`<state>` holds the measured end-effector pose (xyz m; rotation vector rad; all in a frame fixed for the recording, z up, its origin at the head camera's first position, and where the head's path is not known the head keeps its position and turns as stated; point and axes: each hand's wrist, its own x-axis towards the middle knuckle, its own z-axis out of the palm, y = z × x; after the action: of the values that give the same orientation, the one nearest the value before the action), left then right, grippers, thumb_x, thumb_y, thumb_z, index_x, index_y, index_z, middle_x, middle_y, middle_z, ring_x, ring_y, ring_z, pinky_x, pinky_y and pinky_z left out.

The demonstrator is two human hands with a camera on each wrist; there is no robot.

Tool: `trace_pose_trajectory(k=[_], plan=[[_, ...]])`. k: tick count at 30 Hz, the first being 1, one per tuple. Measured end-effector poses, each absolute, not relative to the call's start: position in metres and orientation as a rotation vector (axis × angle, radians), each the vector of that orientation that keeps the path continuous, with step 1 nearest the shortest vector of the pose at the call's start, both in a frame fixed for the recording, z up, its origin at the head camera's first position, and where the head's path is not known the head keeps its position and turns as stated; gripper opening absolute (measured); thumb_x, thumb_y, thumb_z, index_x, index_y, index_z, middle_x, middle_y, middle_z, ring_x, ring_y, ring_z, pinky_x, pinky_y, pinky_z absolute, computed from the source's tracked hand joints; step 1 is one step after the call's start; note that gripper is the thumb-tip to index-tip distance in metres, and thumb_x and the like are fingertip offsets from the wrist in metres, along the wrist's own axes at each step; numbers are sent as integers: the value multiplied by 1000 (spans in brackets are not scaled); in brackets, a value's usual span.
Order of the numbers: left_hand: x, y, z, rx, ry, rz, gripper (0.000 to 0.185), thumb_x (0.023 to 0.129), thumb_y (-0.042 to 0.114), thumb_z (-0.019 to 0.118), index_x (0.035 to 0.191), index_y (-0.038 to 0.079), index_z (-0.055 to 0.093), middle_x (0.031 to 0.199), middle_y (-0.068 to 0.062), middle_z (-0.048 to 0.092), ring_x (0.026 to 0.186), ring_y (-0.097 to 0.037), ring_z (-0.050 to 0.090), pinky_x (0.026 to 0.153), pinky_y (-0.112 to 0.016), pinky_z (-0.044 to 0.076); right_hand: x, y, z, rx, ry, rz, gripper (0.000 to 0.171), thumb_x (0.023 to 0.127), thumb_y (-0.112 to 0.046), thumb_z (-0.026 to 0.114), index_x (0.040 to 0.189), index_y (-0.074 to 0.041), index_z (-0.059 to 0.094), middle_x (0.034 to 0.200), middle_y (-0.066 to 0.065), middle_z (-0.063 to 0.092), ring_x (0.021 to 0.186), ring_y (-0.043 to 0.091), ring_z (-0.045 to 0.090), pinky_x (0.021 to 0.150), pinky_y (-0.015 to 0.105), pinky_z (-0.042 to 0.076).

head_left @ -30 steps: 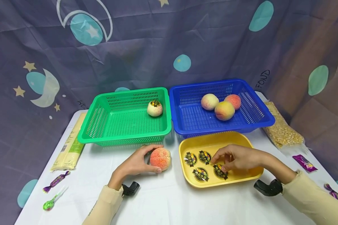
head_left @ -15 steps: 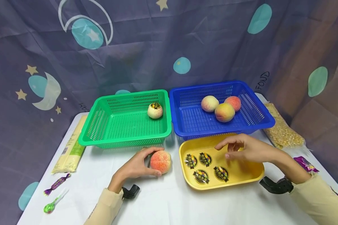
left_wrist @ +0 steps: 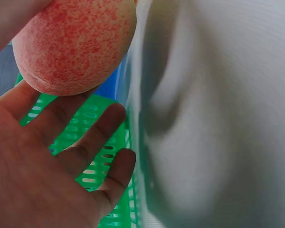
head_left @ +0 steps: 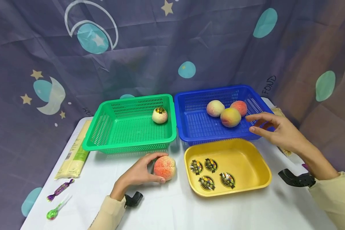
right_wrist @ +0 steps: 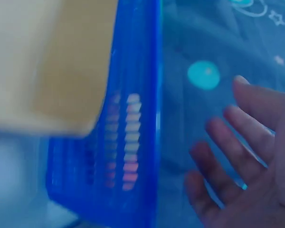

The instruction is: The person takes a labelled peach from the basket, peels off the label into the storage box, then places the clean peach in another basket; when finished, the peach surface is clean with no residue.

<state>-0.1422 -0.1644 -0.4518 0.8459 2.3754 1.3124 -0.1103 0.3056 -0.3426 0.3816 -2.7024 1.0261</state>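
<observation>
My left hand (head_left: 140, 172) grips a red-speckled peach (head_left: 164, 168) on the white table, just in front of the green basket (head_left: 103, 140); the left wrist view shows the peach (left_wrist: 76, 40) between thumb and fingers. My right hand (head_left: 271, 127) hovers with fingers spread and empty over the right front edge of the blue basket (head_left: 194, 127), near three peaches (head_left: 230, 117). A yellow tray (head_left: 253, 163) holds several round dark stickers (head_left: 211, 164). One pale peach with a sticker (head_left: 159, 115) lies in the green basket.
A bag of noodles (head_left: 74, 153) lies left of the green basket. Two wrapped candies (head_left: 58, 190) sit at the front left. A bag of corn kernels (head_left: 279, 111) lies behind my right hand. A star-and-moon curtain hangs behind.
My right hand rose from the stickers in the yellow tray and moved back and right to the blue basket's edge. The left hand kept holding the peach in place.
</observation>
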Motion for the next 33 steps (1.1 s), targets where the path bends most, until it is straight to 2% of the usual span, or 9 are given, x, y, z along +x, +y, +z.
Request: trace_pose_trajectory(k=[2,4,7,9,11,16,21,27,33], plan=[[-141,-164,-449,851,2368,1317,83,68,35,96,141,33,57,145,2,58,136,-25,51,114,-59,39,-113,312,-344,273,-2687,952,35,93,-19,75,128,-16,71,110,-13,66,95,-4,52,78,5,41],[-140,-164,-446,862,2364,1320,83,68,35,96,141,33,57,144,3,59,134,-24,52,113,-59,39,-116,317,-345,201,-2688,896,40,92,-23,76,131,-14,69,119,0,66,101,1,50,81,11,39],[-139,-164,-441,894,2366,1320,82,68,35,95,141,32,57,140,6,61,127,-20,55,109,-57,42,-121,326,-349,151,-2723,842,51,92,-29,76,137,-10,63,137,20,59,120,24,46,101,38,38],[-137,-163,-437,919,2366,1322,82,69,34,95,142,30,58,138,8,62,123,-18,55,106,-55,44,-125,332,-352,137,-2746,811,58,92,-33,76,141,-7,59,143,28,53,128,41,39,102,59,29],[-136,-162,-432,943,2363,1325,82,69,34,95,142,28,58,137,11,62,121,-16,56,104,-52,46,-128,336,-355,128,-2763,781,66,91,-36,75,144,-4,54,146,33,48,132,52,31,98,72,19],[-134,-158,-420,994,2350,1346,82,70,34,95,143,27,57,137,15,62,121,-12,57,102,-43,48,-135,344,-361,93,-2824,649,84,88,-44,75,152,1,42,153,34,39,134,54,26,87,64,17],[-134,-151,-410,1030,2348,1344,82,70,34,94,143,28,57,137,16,62,121,-12,57,102,-41,49,-139,350,-365,66,-2936,581,100,88,-52,71,158,2,26,160,35,26,135,59,20,88,69,18],[-137,-140,-397,1067,2354,1324,82,70,32,94,143,30,58,138,16,61,122,-10,57,102,-40,50,-142,355,-370,31,-3027,574,105,91,-57,64,161,3,13,163,36,14,141,63,12,93,75,16],[-146,-128,-384,1125,2335,1316,82,70,27,94,144,25,57,135,17,62,121,-10,57,100,-39,51,-142,357,-372,30,-3050,612,105,93,-58,60,161,3,8,166,33,6,148,62,2,95,77,15]])
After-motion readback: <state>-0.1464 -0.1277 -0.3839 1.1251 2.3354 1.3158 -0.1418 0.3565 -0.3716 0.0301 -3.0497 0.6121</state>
